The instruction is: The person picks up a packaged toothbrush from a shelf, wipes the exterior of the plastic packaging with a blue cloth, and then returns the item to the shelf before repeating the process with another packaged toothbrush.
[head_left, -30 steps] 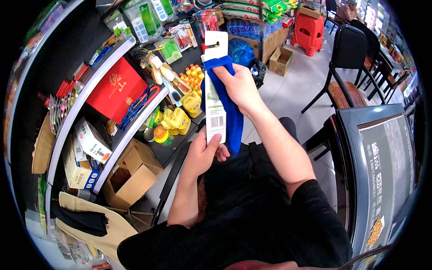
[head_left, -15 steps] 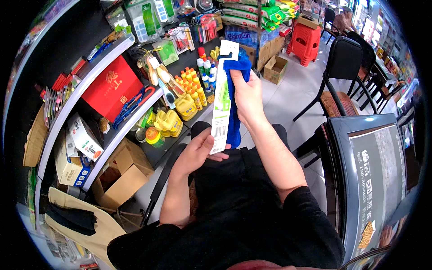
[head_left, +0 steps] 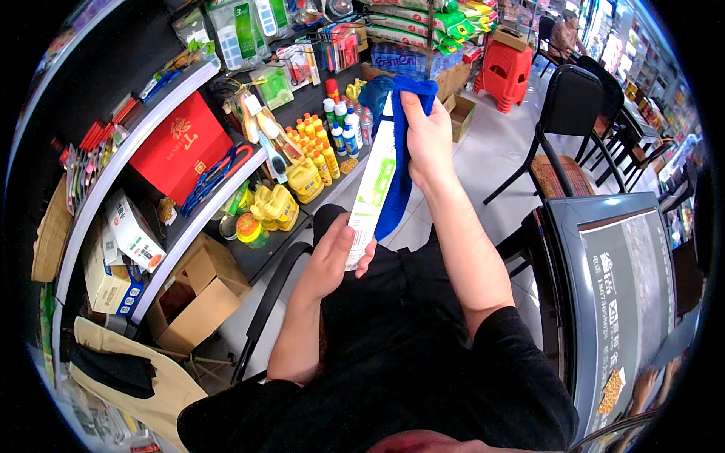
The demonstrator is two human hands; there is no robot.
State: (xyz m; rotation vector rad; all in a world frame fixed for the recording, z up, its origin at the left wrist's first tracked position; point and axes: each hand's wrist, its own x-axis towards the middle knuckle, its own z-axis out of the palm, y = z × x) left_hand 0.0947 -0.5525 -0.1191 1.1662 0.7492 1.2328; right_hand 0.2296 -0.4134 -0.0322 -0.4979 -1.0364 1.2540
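My left hand (head_left: pixel 323 263) is closed round the lower end of a long, narrow white package (head_left: pixel 375 181) with green print, thumb in front and fingers behind. The package slants up and to the right over my lap. A blue cloth (head_left: pixel 394 208) hangs along its right side and folds over near its top. Up there my right hand (head_left: pixel 430 151) pinches the cloth, thumb on the front. The package's upper end is partly covered by the cloth, and what is inside it cannot be seen.
Shelves on the left hold a red box (head_left: pixel 181 147), yellow jugs (head_left: pixel 276 208) and several yellow bottles (head_left: pixel 326 162). An open cardboard box (head_left: pixel 208 309) stands below. To the right are a black chair (head_left: pixel 566 106), red stools (head_left: pixel 504 74) and a glass-topped table (head_left: pixel 627 287).
The package has tilted to the right, and its top now lies partly under the cloth. My right hand has moved slightly up and right with the cloth; my left hand keeps its hold.
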